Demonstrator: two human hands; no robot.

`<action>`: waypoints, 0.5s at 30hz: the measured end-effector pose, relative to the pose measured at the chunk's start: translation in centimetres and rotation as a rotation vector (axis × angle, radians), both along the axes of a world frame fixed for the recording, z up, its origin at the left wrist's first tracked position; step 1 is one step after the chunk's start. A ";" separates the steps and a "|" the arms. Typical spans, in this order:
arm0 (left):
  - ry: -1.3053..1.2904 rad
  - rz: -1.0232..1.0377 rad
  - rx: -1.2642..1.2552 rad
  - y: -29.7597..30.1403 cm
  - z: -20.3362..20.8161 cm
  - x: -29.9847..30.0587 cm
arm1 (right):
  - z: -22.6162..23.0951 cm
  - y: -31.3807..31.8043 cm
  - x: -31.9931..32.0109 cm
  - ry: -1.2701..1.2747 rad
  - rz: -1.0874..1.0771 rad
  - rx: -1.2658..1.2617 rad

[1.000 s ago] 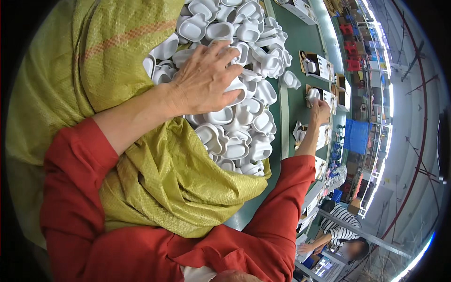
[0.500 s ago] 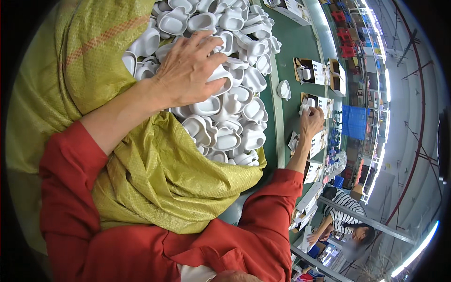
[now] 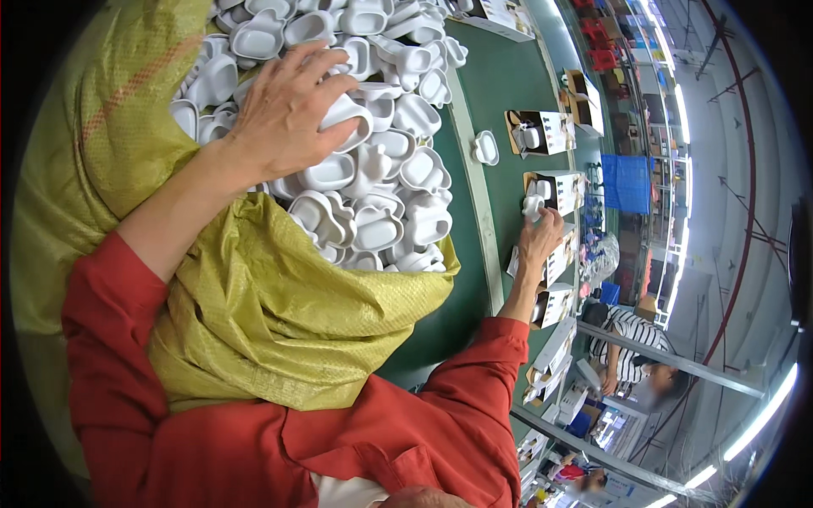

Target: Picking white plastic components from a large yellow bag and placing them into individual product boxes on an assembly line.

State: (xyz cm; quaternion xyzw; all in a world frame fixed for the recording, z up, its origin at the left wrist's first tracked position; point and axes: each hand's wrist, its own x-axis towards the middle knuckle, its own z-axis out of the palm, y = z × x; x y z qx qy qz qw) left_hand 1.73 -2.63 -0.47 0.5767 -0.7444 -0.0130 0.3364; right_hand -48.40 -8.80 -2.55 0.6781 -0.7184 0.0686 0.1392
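Observation:
A heap of white, shallow dish-shaped plastic pieces point(image 3: 377, 224) with rounded ends spills from a yellow woven sack point(image 3: 288, 313). My left hand point(image 3: 292, 110) rests on the heap, thumb and fingers curved around one white dish-shaped piece point(image 3: 351, 123). The hand partly covers that piece. To the right, my right hand point(image 3: 540, 241) reaches across the green belt, its fingertips closed on a small white piece point(image 3: 533, 206). This piece is at the opening of a printed carton point(image 3: 563, 190). A single white dish point(image 3: 485, 148) lies apart on the belt's metal strip side.
Other open cartons point(image 3: 550, 133) stand in a row along the green conveyor point(image 3: 474, 85). A blue crate point(image 3: 627, 184) sits beyond them. Farther right, a person in a striped top point(image 3: 631, 343) works behind a metal rail point(image 3: 669, 357).
The whole view has shifted, so the heap and cartons appear farther left. My right hand has drawn back slightly from the carton. My left hand keeps its place on the heap.

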 end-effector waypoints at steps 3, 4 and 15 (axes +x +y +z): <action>-0.020 -0.012 0.022 0.0 0.2 -0.2 | -0.5 1.3 -2.5 -0.020 0.009 -0.061; -0.031 -0.007 0.014 0.0 0.3 -0.2 | -0.6 1.8 -3.2 0.016 0.004 -0.029; -0.082 -0.038 -0.024 -0.3 0.2 0.1 | 2.3 2.1 -9.6 -0.086 -0.129 0.110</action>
